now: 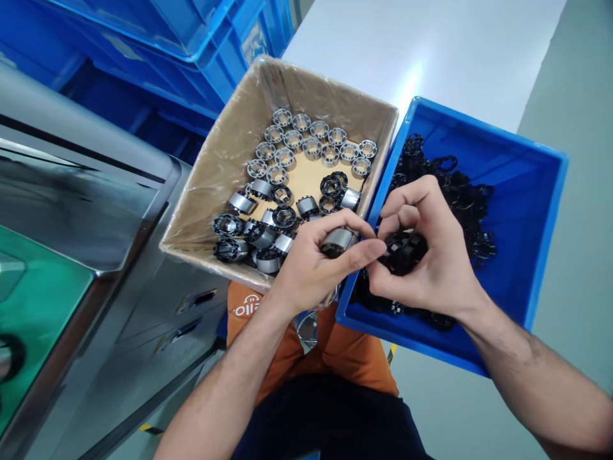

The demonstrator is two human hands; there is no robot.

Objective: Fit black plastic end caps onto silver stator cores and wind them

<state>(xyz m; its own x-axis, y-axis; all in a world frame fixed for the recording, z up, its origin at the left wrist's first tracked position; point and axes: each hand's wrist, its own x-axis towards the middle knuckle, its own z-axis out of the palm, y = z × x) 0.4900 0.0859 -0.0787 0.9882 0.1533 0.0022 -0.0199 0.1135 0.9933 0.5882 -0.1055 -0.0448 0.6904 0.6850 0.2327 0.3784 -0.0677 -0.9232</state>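
Observation:
My left hand is closed around a metal motor stator core, its silver side showing between thumb and fingers. Curled about black plastic rings, my right hand is just to the right, over the blue bin. The fingertips of both hands meet near the bin's left edge; whether the core and rings touch is hidden. Below and left of them, a plastic-lined cardboard box holds bare metal cores at the back and cores with black ends nearer me. Many black plastic rings lie heaped in the bin.
Stacked blue crates stand at the back left. A metal machine cabinet with a green panel fills the left side. The white table extends behind the box and bin. Orange cloth covers my lap.

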